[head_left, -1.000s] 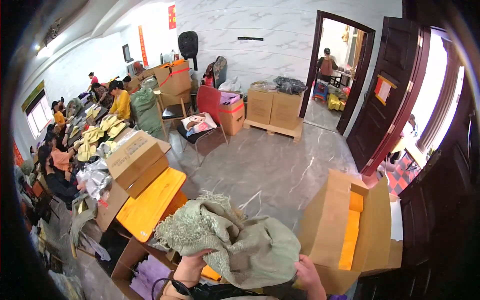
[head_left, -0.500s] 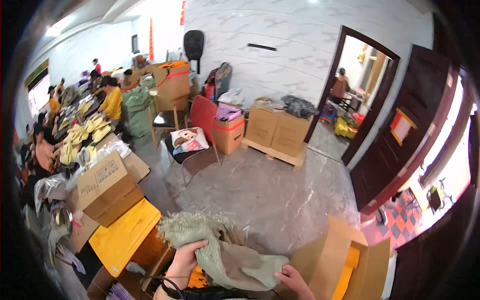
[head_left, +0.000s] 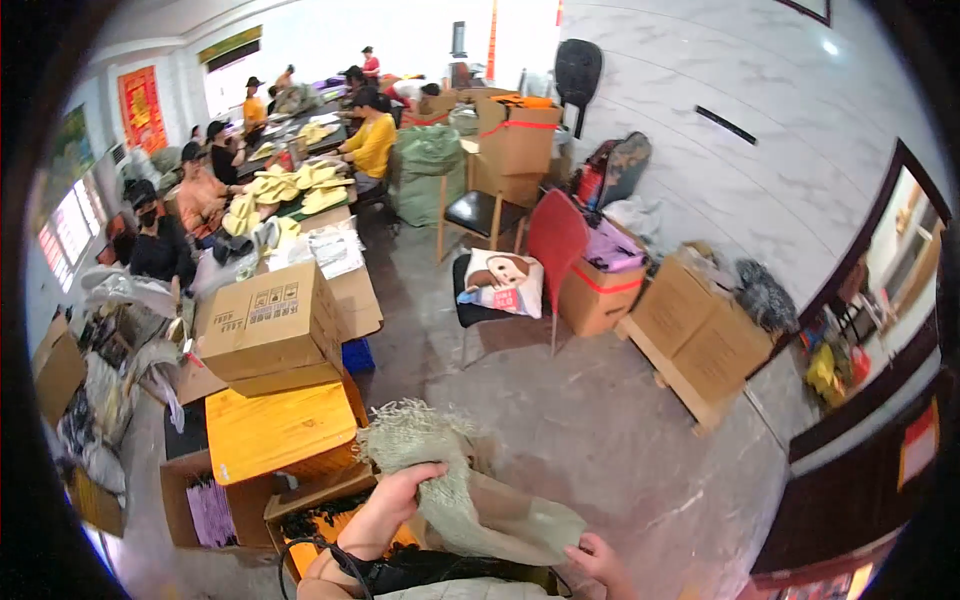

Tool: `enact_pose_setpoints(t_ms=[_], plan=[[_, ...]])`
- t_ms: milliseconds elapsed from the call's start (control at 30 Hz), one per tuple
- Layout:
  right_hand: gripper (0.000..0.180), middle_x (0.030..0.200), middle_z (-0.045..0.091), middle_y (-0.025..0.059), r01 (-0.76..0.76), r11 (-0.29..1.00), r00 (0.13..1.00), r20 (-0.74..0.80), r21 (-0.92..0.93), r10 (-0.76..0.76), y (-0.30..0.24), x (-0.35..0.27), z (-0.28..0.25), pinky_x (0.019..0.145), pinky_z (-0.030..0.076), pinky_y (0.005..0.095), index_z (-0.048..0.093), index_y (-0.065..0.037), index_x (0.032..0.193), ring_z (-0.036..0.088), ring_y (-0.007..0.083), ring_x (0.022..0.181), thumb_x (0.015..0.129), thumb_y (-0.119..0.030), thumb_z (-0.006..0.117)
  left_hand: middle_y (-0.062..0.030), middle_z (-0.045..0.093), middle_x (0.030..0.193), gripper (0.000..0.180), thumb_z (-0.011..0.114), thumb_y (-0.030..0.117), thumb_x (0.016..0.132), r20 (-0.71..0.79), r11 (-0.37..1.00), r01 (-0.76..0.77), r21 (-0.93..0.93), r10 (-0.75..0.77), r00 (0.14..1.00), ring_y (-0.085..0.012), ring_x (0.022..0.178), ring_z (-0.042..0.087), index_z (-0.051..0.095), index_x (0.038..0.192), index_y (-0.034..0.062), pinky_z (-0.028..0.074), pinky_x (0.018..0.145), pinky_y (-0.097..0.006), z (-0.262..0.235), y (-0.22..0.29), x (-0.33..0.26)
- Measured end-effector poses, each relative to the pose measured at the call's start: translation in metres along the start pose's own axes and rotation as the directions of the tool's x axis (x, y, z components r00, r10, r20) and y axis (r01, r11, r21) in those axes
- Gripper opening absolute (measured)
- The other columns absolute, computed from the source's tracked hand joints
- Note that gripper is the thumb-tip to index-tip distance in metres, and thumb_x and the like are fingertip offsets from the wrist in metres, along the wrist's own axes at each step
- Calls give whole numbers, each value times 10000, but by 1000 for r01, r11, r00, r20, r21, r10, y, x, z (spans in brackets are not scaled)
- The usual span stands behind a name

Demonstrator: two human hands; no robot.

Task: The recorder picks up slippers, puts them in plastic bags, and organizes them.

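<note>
A: Fringed green cloth is hanging low centre in the head view, above the floor and just right of the yellow worktop. Left hand is pinching the bunched fringed end, grip clamped on it. Right hand is holding the far plain edge, fingers closed over it as far as I can tell.

B: Handling advice?

A: My judgement: the cloth is sagging between the hands, so spreading them wider should be tensioning it flat. Fringe looks loose; gripping below it on the solid weave should be avoiding pulled strands. Also worth keeping it off the open box under the left wrist.

B: What isn't readable?

A: Right hand is getting cut off at the lower edge, so only knuckles are showing. Cloth underside and full shape are hidden by the folds. Box contents are dark, can't identify them. Stacked cardboard boxes are blocking the worktop behind them. People at the far long table are too small to read what they are handling beyond yellow pieces. Fisheye is bending everything near the rim.
</note>
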State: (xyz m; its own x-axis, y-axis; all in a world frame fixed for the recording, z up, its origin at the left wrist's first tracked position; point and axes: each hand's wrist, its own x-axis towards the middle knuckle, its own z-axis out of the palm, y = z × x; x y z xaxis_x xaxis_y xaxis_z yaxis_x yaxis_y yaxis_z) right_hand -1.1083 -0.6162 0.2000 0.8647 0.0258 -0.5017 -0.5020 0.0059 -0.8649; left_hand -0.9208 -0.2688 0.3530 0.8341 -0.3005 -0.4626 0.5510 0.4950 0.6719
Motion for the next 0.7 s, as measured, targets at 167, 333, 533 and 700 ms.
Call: enact_pose_setpoints(t_ms=[167, 333, 533, 700], plan=[[456, 985, 648, 100, 9, 997, 1000, -14, -83, -11, -99, 97, -70, 749, 520, 333, 540, 27, 1163, 628, 185, 863, 839, -243, 714, -84, 657, 998, 262, 633, 12, 813, -214, 988, -96, -121, 69, 974, -226, 903, 633, 623, 1075, 3, 526, 774, -351, 45, 21, 48], [394, 993, 674, 116, 102, 923, 993, -10, -371, -114, -143, 203, -119, 788, 513, 317, 596, 1, 1109, 641, 181, 904, 834, -256, 714, -90, 657, 999, 268, 628, -12, 807, -289, 971, -201, -128, 158, 944, -228, 912, 632, 621, 1075, -5, 520, 807, -346, 83, 39, 84], [398, 1022, 675, 112, 161, 921, 981, 157, -354, -112, -204, 331, -108, 799, 511, 323, 596, -6, 1121, 643, 188, 928, 834, -259, 707, -94, 653, 1007, 287, 622, -33, 793, -399, 941, -317, -120, 247, 883, -238, 921, 631, 621, 1078, -4, 524, 811, -356, 83, 79, 168], [382, 1024, 669, 95, 108, 900, 987, 156, -423, -45, -271, 423, -92, 797, 506, 309, 607, -7, 1104, 627, 172, 936, 838, -261, 710, -107, 646, 1027, 318, 603, -40, 783, -411, 913, -367, -179, 270, 871, -249, 934, 628, 608, 1099, -8, 527, 803, -366, 57, 131, 256]])
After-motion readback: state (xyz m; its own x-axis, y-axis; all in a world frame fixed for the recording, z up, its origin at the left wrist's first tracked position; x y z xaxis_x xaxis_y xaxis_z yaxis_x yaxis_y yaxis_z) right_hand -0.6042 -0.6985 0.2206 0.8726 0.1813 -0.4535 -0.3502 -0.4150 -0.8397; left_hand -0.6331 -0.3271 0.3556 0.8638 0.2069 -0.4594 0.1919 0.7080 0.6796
